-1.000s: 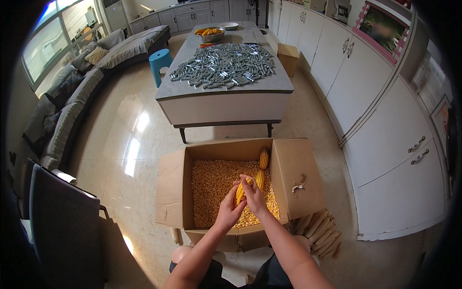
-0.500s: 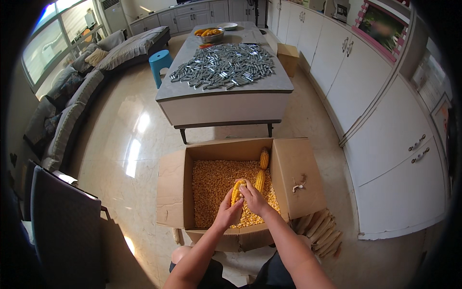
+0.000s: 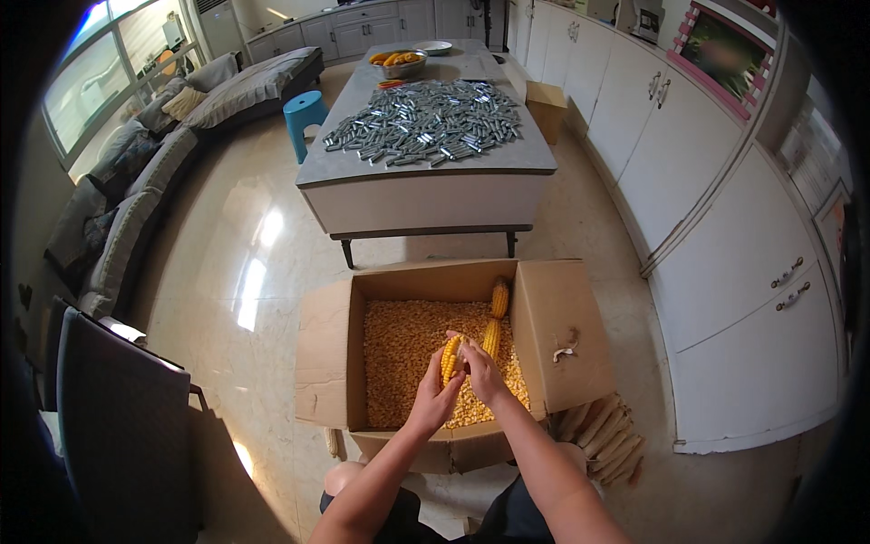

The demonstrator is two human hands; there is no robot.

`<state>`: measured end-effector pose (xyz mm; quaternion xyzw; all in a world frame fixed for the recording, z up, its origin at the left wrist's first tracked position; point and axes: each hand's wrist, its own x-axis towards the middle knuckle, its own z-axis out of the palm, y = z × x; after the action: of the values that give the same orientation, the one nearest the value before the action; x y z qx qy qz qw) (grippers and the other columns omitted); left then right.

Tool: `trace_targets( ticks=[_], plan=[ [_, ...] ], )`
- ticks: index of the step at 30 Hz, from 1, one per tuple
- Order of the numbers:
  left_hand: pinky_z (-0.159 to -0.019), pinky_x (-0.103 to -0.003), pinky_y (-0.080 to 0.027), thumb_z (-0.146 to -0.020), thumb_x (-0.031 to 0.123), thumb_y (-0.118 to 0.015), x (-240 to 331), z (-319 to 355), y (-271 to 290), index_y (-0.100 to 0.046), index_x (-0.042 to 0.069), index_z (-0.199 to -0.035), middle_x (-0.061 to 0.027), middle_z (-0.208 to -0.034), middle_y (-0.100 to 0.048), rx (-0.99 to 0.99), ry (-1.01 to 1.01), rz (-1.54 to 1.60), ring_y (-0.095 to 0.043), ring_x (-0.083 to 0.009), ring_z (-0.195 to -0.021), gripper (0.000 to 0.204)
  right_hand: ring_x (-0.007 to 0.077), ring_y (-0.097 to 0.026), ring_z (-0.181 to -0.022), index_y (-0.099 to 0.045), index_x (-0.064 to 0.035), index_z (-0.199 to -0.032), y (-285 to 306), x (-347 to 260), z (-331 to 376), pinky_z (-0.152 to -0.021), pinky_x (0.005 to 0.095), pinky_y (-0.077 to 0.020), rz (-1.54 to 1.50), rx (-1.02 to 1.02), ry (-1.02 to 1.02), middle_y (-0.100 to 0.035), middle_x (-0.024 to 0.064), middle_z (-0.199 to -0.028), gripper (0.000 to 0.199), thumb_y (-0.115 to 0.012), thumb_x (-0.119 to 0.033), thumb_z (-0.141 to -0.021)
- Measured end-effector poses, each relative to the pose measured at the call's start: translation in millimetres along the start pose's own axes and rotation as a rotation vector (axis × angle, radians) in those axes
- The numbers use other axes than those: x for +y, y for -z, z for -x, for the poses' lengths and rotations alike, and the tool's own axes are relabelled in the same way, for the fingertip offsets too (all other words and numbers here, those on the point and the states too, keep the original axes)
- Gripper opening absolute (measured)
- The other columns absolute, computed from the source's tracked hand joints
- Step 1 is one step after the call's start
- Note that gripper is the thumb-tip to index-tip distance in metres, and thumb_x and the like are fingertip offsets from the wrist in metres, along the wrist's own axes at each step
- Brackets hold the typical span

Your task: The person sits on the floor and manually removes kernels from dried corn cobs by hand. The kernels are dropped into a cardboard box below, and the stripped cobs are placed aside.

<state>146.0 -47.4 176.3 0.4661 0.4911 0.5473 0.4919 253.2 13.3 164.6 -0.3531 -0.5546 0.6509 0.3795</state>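
My left hand (image 3: 434,399) is wrapped round a yellow ear of corn (image 3: 449,361), held upright over the open cardboard box (image 3: 424,281). From the other side my right hand (image 3: 484,374) presses its fingers against the same ear. A pale strip without kernels shows on the side facing my right hand. Loose corn kernels (image 3: 408,340) cover the floor of the box. Two more ears lie along its right wall: one ear (image 3: 491,339) just beyond my right hand, another ear (image 3: 500,297) in the far corner.
Bare cobs (image 3: 603,440) are heaped on the floor right of the box; a single cob (image 3: 332,442) lies to the left. Brown scraps (image 3: 565,351) rest on the right flap. Beyond stands a table (image 3: 426,204) with many small metal cylinders (image 3: 426,122) and a bowl of corn (image 3: 399,63).
My right fingers have shifted on the ear, uncovering more of its pale stripped side. The ear stays in both hands, and the view has moved slightly.
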Motion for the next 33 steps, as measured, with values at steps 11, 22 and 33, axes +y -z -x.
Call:
trace_targets(
  ticks=[11,22,33],
  plan=[
    [-0.086,-0.03,-0.035,-0.09,0.035,-0.044,-17,-15,30,-0.037,0.007,-0.116,-0.0046,-0.103,-0.045,0.367,0.273,0.201,-0.043,-0.0127,-0.096,0.039,0.0096,-0.049,-0.086,-0.026,-0.0047,-0.133,-27,9,8,-0.07,0.023,-0.0436,0.069,-0.197,-0.425,-0.05,0.0033,-0.1,0.048,-0.044,-0.019,-0.091],
    [-0.065,-0.025,-0.043,-0.081,0.012,-0.06,-5,-25,51,-0.045,0.007,-0.097,-0.0025,-0.084,-0.053,0.313,0.197,0.573,-0.053,-0.0113,-0.073,0.022,0.0055,-0.048,-0.074,-0.044,-0.0044,-0.117,-27,12,16,-0.06,0.0207,-0.0409,0.112,-0.256,-0.31,-0.051,0.0014,-0.087,0.039,-0.054,-0.026,-0.086],
    [-0.061,-0.026,-0.046,-0.078,0.005,-0.061,7,-26,44,-0.044,0.008,-0.093,-0.0043,-0.082,-0.053,0.284,0.218,0.696,-0.054,-0.0127,-0.068,0.023,0.0149,-0.053,-0.074,-0.051,-0.0021,-0.104,-27,-9,17,-0.066,0.0286,-0.0422,0.345,-0.068,-0.207,-0.056,0.005,-0.081,0.04,-0.047,-0.039,-0.088]
  ],
)
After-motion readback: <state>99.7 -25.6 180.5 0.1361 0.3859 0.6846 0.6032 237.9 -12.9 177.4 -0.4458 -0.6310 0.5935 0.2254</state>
